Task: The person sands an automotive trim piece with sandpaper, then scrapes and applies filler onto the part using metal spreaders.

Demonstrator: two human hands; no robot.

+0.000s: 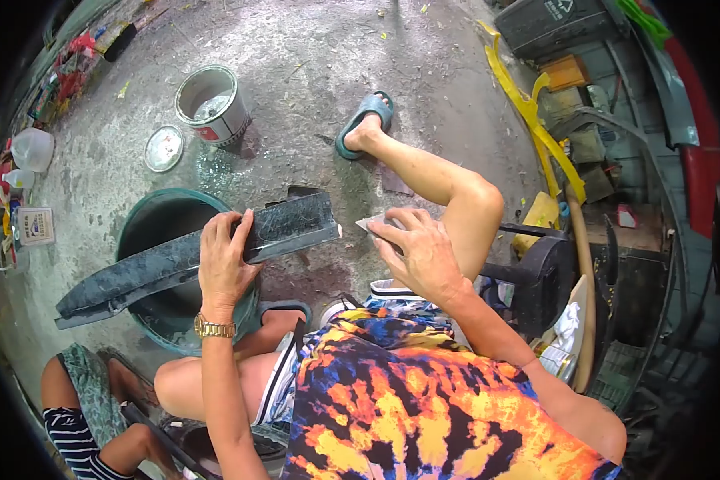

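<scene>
My left hand (227,260), with a gold watch at the wrist, grips a long dark plastic trim piece (140,270) near its middle. The scuffed piece lies across a big green tub (168,198), its right end reaching past the rim. Just right of that end, my right hand (414,250) pinches a small grey piece of sandpaper (368,223). A gap separates the sandpaper from the trim. Much of the sandpaper is hidden under my fingers.
A paint bucket (226,112) and its round lid (164,149) stand beyond the tub. Another person's leg and striped clothing (76,436) show at the lower left. A yellow plastic part (520,100) and assorted clutter line the right side.
</scene>
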